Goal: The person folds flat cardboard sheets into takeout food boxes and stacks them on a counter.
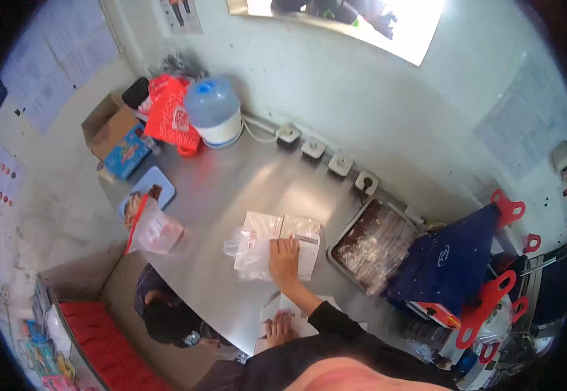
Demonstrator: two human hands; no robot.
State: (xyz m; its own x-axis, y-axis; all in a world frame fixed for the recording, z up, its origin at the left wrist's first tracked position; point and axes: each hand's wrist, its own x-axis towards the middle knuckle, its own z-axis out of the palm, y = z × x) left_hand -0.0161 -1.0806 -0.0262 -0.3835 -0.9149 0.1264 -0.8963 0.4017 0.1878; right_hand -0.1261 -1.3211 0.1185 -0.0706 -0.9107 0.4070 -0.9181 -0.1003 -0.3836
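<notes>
A head-worn fisheye camera looked down from close above the left hand (279, 328) and right hand (285, 259), facing across the metal table (215, 179) towards the pale wall (355, 98).

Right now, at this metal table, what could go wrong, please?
The clear pouch with the red top is close to the edge of the table, so a bump might knock it off. The thin plastic bag lies crumpled against the white packages by the right hand, so it might catch and shift them if pulled.
</notes>
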